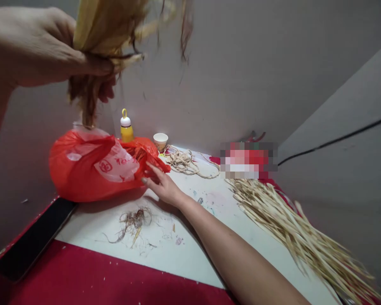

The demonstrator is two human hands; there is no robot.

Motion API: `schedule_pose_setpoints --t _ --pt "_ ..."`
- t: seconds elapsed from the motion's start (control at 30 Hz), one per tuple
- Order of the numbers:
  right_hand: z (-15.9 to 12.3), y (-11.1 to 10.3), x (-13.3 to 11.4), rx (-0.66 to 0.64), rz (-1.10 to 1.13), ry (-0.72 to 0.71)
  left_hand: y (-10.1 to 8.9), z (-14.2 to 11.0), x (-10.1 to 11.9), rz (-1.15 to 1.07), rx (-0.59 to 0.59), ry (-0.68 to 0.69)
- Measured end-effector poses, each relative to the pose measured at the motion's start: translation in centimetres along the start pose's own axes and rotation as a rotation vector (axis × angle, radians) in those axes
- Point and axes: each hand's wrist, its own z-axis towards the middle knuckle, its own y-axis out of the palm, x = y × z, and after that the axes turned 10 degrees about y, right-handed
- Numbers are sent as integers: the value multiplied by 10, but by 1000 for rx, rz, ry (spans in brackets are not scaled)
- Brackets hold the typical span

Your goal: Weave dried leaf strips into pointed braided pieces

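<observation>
While working at a white tabletop (247,224) spreading beneath the red bag (79,184) and on to its right, facing gray walls (225,84) rising behind it. Seeing a red cover (114,275) lying nearer than the bag, along the white's near edge. Having bare white surface opening to the right of the bag, as far as pale strips (288,224) lying well apart from it. Finding the table's left edge passing close by the bag, with a dark phone (34,239) lying along it. Pinching a dried husk bundle (104,29) above the bag between the thumb and fingers of the left hand (57,59). Holding the right hand (165,188) at the bag's right end, fingers loosely spread; being unable to tell contact from closeness. Spanning the open white with the right forearm (228,245), blocking part of it. Noticing brown fibers (136,218) lying just nearer than the bag, a yellow bottle (127,133) and a paper cup (160,142) standing behind it, a braided rope (179,160) lying to its right, and, farther right, a blurred red-and-white patch (247,159).
</observation>
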Motion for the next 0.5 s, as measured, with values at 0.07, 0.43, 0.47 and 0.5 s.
schedule_pose_setpoints --t 0.07,0.43,0.47,0.5 --pt "0 1 0 -3 2 -6 11 -6 25 -107 153 160" --pt "1 -17 -16 317 504 -23 142 3 63 -1236 -238 -168" --pt "0 -21 -21 373 573 -31 152 2 59 -1269 -276 -191" --pt "-1 -26 -25 428 630 -51 160 1 55 -1294 -297 -214"
